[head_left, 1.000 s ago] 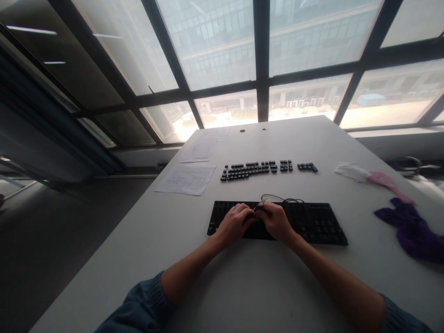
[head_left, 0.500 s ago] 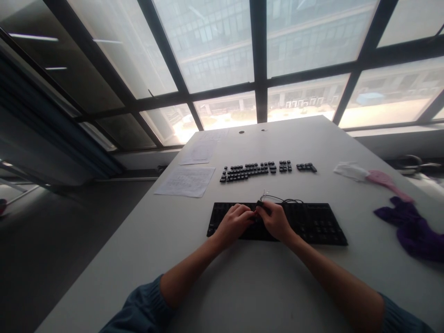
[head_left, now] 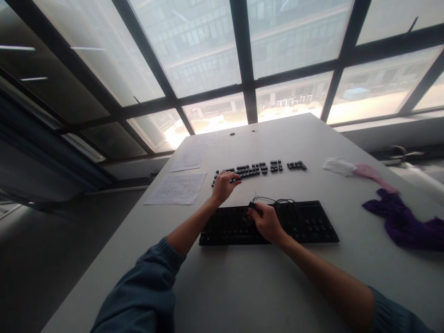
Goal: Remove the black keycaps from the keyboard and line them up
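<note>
A black keyboard lies on the white table in front of me. My right hand rests over its middle, fingers closed on a small wire keycap puller with a thin loop. My left hand has reached past the keyboard to the left end of a row of loose black keycaps; its fingers are curled over the caps there. What they hold, if anything, is hidden.
Two printed paper sheets lie at the table's left. A white cloth, a pink brush and a purple cloth lie at the right. Large windows stand beyond the table's far edge.
My left hand left the keyboard and reached forward to the row of loose keycaps. My right hand stayed on the keyboard with the puller. The view shifted slightly right.
</note>
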Motion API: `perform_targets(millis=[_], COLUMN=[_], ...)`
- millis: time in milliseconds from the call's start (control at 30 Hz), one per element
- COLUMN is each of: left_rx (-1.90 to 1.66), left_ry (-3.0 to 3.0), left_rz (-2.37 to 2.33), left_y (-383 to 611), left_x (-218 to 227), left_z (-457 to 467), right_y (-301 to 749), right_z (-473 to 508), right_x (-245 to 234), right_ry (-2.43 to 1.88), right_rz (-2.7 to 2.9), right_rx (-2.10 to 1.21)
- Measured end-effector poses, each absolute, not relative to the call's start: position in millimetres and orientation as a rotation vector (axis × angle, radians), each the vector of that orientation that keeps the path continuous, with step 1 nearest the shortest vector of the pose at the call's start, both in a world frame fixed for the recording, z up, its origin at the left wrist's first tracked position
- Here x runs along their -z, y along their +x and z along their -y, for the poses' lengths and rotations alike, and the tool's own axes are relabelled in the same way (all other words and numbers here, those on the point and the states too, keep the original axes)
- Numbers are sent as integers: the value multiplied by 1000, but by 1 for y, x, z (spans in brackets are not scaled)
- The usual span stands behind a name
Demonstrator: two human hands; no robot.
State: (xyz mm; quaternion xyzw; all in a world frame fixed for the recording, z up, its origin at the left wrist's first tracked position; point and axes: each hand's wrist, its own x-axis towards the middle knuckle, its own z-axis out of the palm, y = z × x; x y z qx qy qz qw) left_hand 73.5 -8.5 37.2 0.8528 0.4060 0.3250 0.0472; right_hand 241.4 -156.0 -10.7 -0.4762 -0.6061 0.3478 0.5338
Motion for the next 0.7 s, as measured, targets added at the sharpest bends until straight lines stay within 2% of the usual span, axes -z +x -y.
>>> perform_targets(millis=[300,700], left_rx=[-722,-755], left_ry=[2822,2782], left_rz=[-1301,-1367], left_y=[89,82], left_x=[-1,5], left_z=[-35,-40], right_y=[241,241], right_z=[155,155], right_x=[12,13], right_ry=[-1126,-1131], right_rz=[1428,1427], right_rx=[-843,-865])
